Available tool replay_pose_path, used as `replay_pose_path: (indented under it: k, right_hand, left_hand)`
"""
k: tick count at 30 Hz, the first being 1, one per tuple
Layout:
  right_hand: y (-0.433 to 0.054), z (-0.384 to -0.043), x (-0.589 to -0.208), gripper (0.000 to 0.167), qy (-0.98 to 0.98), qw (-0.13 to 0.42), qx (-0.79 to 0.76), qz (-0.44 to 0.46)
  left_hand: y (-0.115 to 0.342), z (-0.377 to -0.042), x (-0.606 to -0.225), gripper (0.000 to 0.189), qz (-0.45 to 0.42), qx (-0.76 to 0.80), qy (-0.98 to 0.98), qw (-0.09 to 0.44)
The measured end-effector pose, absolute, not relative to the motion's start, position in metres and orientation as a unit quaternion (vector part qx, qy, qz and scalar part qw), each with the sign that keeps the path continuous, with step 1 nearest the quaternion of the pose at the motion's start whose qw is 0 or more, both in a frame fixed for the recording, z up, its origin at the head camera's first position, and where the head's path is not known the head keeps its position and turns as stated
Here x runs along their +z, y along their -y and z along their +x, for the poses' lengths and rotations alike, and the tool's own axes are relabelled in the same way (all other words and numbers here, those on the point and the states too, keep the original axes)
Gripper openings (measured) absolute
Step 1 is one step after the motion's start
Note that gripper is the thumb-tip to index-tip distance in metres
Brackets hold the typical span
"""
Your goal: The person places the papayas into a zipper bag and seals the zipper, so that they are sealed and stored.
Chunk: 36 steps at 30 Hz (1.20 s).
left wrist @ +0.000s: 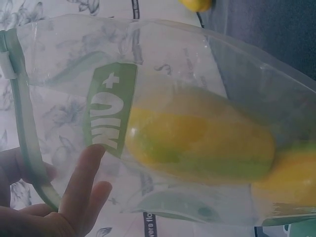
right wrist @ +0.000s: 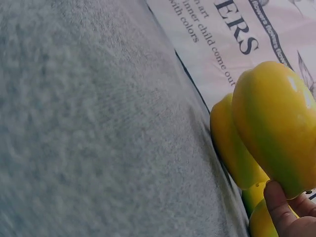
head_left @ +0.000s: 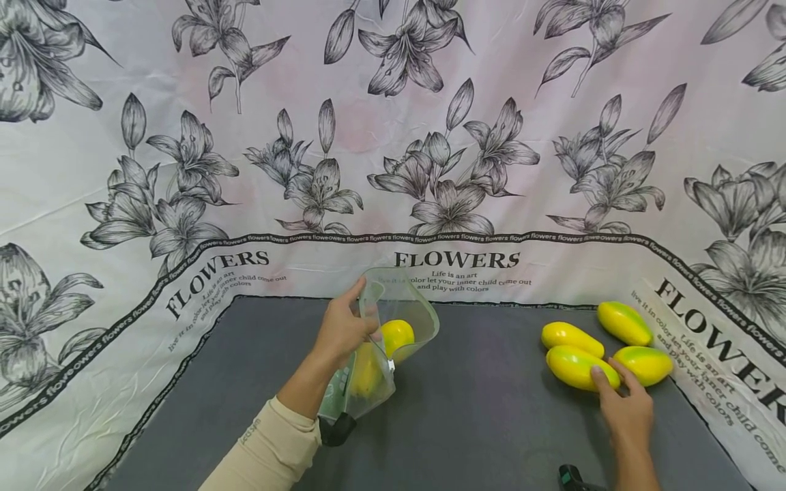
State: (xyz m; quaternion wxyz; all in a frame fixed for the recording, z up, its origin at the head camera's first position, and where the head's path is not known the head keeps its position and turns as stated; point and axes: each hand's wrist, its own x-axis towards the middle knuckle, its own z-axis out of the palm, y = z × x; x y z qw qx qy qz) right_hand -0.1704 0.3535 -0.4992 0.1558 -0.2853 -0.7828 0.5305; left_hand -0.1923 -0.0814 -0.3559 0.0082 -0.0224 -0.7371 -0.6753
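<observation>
My left hand point(head_left: 351, 326) grips the rim of a clear zip bag point(head_left: 424, 300), its mouth spread wide above the table. Inside lie yellow-green mangoes point(left wrist: 197, 138), two of them visible through the plastic. A green label point(left wrist: 112, 106) and a green zip strip point(left wrist: 22, 113) show in the left wrist view. At the right, my right hand point(head_left: 628, 409) holds the nearest mango point(head_left: 577, 368) by its right end, thumb on this side. Three more mangoes lie close around it: one behind point(head_left: 571, 337), one at the far right point(head_left: 623, 322), one to its right point(head_left: 647, 365).
A dark grey cloth point(head_left: 467, 409) covers the table. White fabric printed with flowers point(head_left: 454, 170) rises behind and along both sides. Black wrist-camera parts show below my left wrist point(head_left: 338, 431) and beside my right wrist point(head_left: 571, 476).
</observation>
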Motion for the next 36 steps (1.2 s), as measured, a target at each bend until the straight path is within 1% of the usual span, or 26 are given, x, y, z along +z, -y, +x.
replay_pose_path:
  k: [5, 10, 20, 30, 36]
  right_hand:
    - [-0.351, -0.171, -0.495, 0.072, 0.783, 0.165, 0.531, -0.277]
    - [-0.347, -0.169, -0.487, 0.066, 0.780, 0.181, 0.536, -0.267]
    - [-0.334, -0.162, -0.461, 0.058, 0.767, 0.194, 0.566, -0.231]
    - [-0.320, -0.157, -0.442, 0.054, 0.761, 0.205, 0.581, -0.206]
    - [-0.311, -0.154, -0.431, 0.051, 0.761, 0.223, 0.576, -0.196]
  left_hand:
    - [0.082, -0.191, -0.354, 0.093, -0.026, -0.678, 0.734, 0.009]
    - [0.082, -0.189, -0.351, 0.093, -0.032, -0.681, 0.732, 0.008]
    - [0.082, -0.190, -0.348, 0.093, -0.032, -0.678, 0.735, -0.004]
    - [0.083, -0.187, -0.352, 0.093, -0.051, -0.684, 0.727, 0.013]
    - [0.082, -0.189, -0.355, 0.094, -0.055, -0.686, 0.726, 0.016]
